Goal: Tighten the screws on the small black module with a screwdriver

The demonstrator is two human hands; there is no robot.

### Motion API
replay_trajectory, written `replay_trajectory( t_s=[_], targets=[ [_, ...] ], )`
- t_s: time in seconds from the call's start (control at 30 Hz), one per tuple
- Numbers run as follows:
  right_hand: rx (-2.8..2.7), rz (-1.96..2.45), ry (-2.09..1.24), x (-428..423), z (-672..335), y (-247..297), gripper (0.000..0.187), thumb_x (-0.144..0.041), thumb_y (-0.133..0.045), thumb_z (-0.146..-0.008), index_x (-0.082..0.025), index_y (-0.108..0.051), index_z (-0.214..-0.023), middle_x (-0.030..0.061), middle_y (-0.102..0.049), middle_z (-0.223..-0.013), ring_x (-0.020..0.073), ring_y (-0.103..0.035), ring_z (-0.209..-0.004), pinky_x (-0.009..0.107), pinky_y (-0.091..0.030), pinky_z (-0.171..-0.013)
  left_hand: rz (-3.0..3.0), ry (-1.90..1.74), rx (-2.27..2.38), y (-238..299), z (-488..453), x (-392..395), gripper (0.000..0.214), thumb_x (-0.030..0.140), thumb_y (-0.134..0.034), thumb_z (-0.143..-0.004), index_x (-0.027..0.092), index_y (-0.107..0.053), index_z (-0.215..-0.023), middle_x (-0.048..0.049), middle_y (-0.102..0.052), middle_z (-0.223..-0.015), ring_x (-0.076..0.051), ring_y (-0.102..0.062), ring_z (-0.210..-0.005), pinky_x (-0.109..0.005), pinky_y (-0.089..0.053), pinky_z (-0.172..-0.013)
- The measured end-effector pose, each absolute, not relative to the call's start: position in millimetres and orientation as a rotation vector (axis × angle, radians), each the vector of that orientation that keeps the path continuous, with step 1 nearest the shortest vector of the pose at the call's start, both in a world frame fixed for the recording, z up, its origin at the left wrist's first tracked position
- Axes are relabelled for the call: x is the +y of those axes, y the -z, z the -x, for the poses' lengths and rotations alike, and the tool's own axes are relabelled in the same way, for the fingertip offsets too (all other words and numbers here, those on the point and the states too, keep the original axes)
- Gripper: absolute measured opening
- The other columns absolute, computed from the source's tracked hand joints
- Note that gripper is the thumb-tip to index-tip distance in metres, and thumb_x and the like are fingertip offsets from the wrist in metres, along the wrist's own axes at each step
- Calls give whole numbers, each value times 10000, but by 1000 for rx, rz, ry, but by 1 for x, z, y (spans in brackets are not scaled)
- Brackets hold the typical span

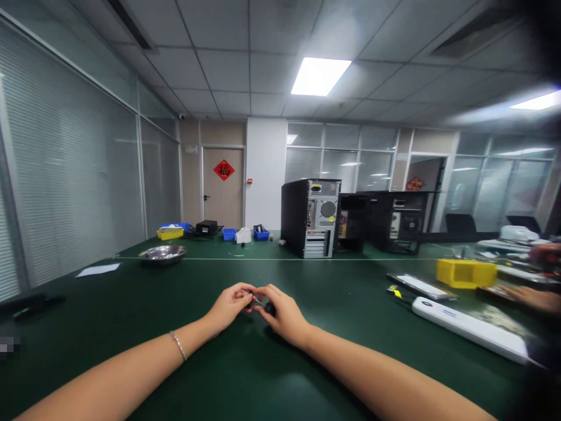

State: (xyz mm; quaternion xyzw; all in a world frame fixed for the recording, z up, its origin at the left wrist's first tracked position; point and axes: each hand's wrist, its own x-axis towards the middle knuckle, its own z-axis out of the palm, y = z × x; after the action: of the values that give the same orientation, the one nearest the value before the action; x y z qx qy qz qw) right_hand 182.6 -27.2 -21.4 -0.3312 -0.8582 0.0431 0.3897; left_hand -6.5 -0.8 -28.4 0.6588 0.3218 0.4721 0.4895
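Pinching a small black part point(258, 303) from both sides, with the left hand point(228, 304) and the right hand point(283, 316) drawn together fingertip to fingertip. Closed narrow around it on each side, with fingers curled in. Too small and too covered to identify, perhaps a short fastener or bit. Held just above the green table point(131, 362), near its middle, straight ahead of the body. Wearing a thin bracelet point(178, 345) on the left wrist.

Farther right, lying flat on the table: a yellow-handled tool point(397, 292), a flat white-faced device point(421, 286) and a long white power strip point(471, 328). Beyond these, a yellow bin point(465, 272), with contents hidden behind its wall. At the right edge, resting on the table, another person's hand point(532, 298).

Farther left, sitting alone, a steel bowl point(163, 254), with its inside out of sight from this angle, and near it a sheet of paper point(97, 269). Along the far edge, a yellow tray point(170, 233) and blue bins point(228, 234), contents unclear at that distance. Standing upright behind the middle, a black computer tower point(311, 217) with its rear panel turned this way, just beside further open cases point(381, 222).
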Motion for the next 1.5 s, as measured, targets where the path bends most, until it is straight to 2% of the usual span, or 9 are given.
replay_trajectory(
  t_s=[0.1,0.33,0.53,0.67,0.93,1.13,1.27,1.5],
  targets=[
    [-2167,832,-122,-27,-182,21,258,-189,-615,-824,-231,-554,-1072,21,-614,-982,168,-594,-888,258,-455,-780,-1541,-1096,769,29,5,-2,444,425,-747,-683,133,-609,-988,-84,-714,-909,-178,-673,-732,-329,-536,-732],
    [-2195,848,-111,-27,-180,22,143,-206,-615,-823,-221,-574,-959,11,-603,-936,146,-584,-813,236,-442,-722,-1554,-1084,756,30,4,-2,386,339,-805,-629,124,-636,-902,-36,-702,-762,-164,-676,-663,-307,-551,-695],
    [-2148,830,-125,-27,-180,22,169,-151,-587,-811,-211,-564,-967,13,-595,-922,147,-569,-816,243,-442,-730,-1499,-1067,705,27,6,-5,416,403,-741,-711,124,-626,-998,-74,-710,-856,-188,-691,-762,-317,-548,-728],
    [-2113,788,-164,-27,-181,22,179,-144,-563,-828,-210,-576,-993,25,-596,-926,157,-570,-841,257,-451,-751,-1480,-1059,675,29,9,-3,414,307,-773,-683,141,-616,-1028,-78,-698,-937,-204,-690,-836,-351,-536,-799],
    [-2092,730,-224,-25,-181,22,235,-143,-561,-845,-201,-624,-1063,28,-599,-876,153,-575,-820,260,-455,-749,-1511,-1096,688,32,9,0,368,249,-766,-670,135,-606,-981,-61,-697,-867,-201,-689,-817,-352,-528,-796],
    [-2135,762,-248,-21,-181,25,275,-198,-544,-891,-224,-654,-1142,37,-607,-883,147,-576,-788,254,-458,-734,-1562,-1086,671,31,7,-1,390,305,-765,-676,128,-612,-988,-91,-698,-930,-204,-673,-818,-351,-521,-779],
    [-2179,789,-265,-19,-181,26,304,-190,-577,-876,-247,-653,-1165,24,-600,-869,141,-569,-779,248,-449,-736,-1590,-1087,720,29,7,-4,396,352,-746,-701,129,-608,-998,-90,-691,-934,-194,-657,-800,-340,-508,-771],
    [-2162,724,-304,-23,-180,23,465,-168,-575,-867,-252,-518,-1321,24,-617,-906,153,-570,-825,282,-454,-801,-1724,-1151,703,25,5,-5,325,393,-635,-786,142,-642,-992,-83,-675,-938,-213,-613,-876,-311,-483,-763]
  ],
)
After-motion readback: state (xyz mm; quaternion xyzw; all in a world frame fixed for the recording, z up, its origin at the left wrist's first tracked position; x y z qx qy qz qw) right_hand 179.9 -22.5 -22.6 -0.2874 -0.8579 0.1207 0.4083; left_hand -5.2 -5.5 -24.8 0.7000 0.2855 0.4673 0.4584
